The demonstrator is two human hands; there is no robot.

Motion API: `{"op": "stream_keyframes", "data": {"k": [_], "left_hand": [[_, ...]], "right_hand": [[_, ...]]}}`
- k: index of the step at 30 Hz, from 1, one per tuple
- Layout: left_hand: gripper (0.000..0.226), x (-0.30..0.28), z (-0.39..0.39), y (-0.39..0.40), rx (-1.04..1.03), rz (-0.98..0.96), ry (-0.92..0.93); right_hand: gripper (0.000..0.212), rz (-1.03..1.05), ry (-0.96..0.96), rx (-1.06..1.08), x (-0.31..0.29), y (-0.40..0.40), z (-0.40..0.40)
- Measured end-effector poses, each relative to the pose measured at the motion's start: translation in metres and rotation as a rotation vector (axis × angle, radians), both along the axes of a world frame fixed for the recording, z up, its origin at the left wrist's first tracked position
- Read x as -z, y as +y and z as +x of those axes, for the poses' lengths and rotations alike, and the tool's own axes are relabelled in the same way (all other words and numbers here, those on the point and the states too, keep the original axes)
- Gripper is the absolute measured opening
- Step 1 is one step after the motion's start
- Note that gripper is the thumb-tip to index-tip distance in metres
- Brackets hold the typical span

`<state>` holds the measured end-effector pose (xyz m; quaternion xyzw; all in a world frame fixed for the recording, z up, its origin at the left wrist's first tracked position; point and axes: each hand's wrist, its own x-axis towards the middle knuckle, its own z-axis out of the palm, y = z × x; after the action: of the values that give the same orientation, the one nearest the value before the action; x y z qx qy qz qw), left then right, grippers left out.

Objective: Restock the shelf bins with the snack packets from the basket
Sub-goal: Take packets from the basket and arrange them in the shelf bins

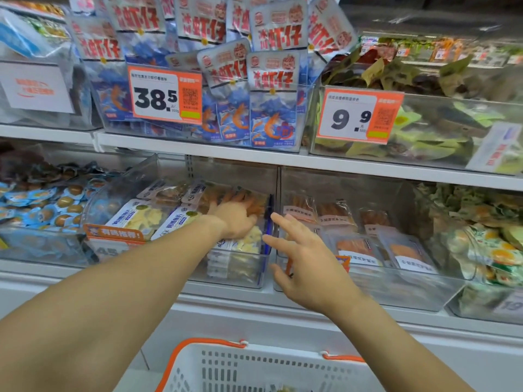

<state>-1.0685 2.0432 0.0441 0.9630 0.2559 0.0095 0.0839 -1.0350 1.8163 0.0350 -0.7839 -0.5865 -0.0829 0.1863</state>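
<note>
Head view: white shelf point(226, 154) of clear bins point(240, 278); left hand point(236, 219) presses packets point(243, 239), right hand point(305, 267) spread.

Just one view here, head-mounted, looking forward and a bit down, close up on the shelf point(198, 152) and its bins point(240, 274). Both forearms reach in from the bottom, basket point(254, 369) rim right at the lower edge.

Light: we see bright, even store light from above, shadows faint | Glare: sheen on the clear bin point(240, 275) fronts and on the shrimp packets point(271, 114) | Blur: we note motion smear at the right shelf point(424, 171) and top corners, price tag point(165, 94) sharp | Distortion: wide-angle bowing at edges
</note>
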Motion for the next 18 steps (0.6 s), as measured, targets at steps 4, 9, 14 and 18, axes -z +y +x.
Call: {"op": "stream_keyframes", "data": {"k": [4, 9, 14, 18], "left_hand": [[0.053, -0.009, -0.042, -0.022, 0.042, 0.122, -0.430], [0.009, 0.023, -0.127, -0.096, 0.097, 0.067, -1.251], [0.010, 0.162, -0.170, -0.157, -0.160, -0.440, -0.690], [0.009, 0.253, -0.211, -0.194, -0.129, -0.554, 0.006]], "right_hand": [[0.050, 0.087, -0.058, -0.032, -0.005, -0.003, -0.003], [0.014, 0.423, -0.102, -0.186, 0.026, -0.015, -0.030], [0.021, -0.053, 0.185, -0.098, 0.116, -0.044, -0.066], [0.027, -0.592, 0.520, 0.193, 0.194, -0.085, -0.089]]}}
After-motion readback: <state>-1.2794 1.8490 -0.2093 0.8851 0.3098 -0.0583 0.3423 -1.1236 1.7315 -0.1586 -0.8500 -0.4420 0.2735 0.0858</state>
